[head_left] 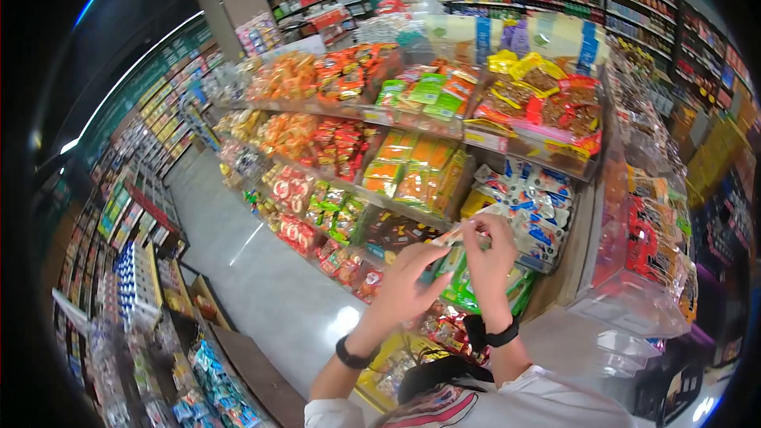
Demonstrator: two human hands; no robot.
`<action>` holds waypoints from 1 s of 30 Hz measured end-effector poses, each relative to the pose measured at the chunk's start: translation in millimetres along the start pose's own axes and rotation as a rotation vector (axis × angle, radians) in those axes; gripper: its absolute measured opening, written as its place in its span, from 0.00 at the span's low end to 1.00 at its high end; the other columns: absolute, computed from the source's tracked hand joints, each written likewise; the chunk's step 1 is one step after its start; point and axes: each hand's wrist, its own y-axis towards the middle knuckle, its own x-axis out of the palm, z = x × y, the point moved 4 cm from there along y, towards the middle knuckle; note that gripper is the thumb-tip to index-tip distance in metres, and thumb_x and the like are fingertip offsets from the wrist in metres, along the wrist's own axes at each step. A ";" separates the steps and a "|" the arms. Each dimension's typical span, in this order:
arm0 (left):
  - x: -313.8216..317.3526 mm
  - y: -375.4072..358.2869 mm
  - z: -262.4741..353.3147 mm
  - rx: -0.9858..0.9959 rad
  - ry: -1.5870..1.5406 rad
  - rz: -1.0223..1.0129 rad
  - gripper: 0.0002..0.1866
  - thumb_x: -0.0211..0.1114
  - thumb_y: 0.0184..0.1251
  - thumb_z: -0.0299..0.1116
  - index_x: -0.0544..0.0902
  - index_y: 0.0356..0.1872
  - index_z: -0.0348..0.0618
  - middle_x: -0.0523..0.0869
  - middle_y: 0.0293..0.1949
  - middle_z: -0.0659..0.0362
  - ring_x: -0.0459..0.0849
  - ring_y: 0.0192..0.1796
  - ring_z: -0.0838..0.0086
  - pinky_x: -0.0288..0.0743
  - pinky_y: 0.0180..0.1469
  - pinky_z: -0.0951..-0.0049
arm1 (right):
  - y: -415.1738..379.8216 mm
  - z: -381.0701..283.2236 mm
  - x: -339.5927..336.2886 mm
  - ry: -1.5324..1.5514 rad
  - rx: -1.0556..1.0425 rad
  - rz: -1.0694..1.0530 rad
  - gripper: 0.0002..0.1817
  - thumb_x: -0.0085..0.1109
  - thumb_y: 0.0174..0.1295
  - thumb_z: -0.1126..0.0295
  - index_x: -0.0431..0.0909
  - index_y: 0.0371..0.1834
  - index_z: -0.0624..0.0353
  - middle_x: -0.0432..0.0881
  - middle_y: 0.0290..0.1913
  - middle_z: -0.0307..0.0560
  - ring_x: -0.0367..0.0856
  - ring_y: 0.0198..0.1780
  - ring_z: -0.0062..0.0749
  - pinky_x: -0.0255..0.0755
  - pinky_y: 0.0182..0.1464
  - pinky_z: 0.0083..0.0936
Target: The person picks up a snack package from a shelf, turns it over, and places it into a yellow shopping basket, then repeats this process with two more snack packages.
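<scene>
My right hand (487, 252) is raised in front of the snack shelves, its thumb and fingertips pinched on a small, light-coloured snack packet (450, 236). Left of it, my left hand (406, 279) has its thumb spread away from the fingers, with the fingertips close to the packet's near end. Behind the hands lie green snack packets (519, 289) in a low bin and white-and-blue packets (539, 210) in the bin to the right. Dark-wrapped snacks (396, 234) sit behind my left hand. Each wrist wears a black band.
Tiered bins of orange packets (353, 71), yellow-orange packets (416, 162) and large red-yellow bags (547, 99) rise ahead. At right, a clear plastic bin (634, 301) juts out. A grey floor aisle (230, 246) runs along the left, beside a lower display of blue packets (218, 376).
</scene>
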 end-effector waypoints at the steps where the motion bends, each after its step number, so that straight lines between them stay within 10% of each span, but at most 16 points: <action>1: -17.2 -15.4 1.0 -0.073 0.004 0.017 0.17 0.66 0.53 0.23 0.79 0.47 0.39 0.81 0.46 0.50 0.80 0.49 0.64 0.73 0.49 0.70 | -8.5 -10.0 11.5 0.079 -0.006 -0.055 0.07 0.63 0.52 0.76 0.76 0.33 0.62 0.78 0.33 0.48 0.78 0.34 0.38 0.72 0.37 0.27; 10: -126.0 -158.7 0.4 -0.752 -0.567 0.536 0.19 0.58 0.63 0.24 0.70 0.56 0.36 0.75 0.55 0.56 0.73 0.57 0.74 0.66 0.59 0.71 | -118.2 -130.2 79.0 0.464 -0.200 -0.690 0.07 0.63 0.51 0.77 0.78 0.34 0.59 0.78 0.38 0.46 0.79 0.40 0.38 0.73 0.41 0.27; 15: -155.5 -239.2 33.1 -0.878 -0.550 0.658 0.17 0.57 0.65 0.23 0.71 0.55 0.38 0.81 0.42 0.58 0.80 0.42 0.78 0.74 0.46 0.76 | -182.5 -156.4 98.5 0.609 -0.189 -0.990 0.06 0.61 0.53 0.77 0.77 0.35 0.58 0.77 0.40 0.46 0.78 0.44 0.40 0.71 0.45 0.30; 30: -162.2 -317.4 77.9 -0.908 -0.540 0.643 0.17 0.65 0.60 0.23 0.70 0.47 0.34 0.80 0.45 0.54 0.81 0.48 0.72 0.76 0.52 0.71 | -241.6 -193.8 109.9 0.691 -0.551 -1.745 0.05 0.50 0.59 0.75 0.70 0.36 0.63 0.73 0.40 0.49 0.74 0.40 0.37 0.68 0.44 0.28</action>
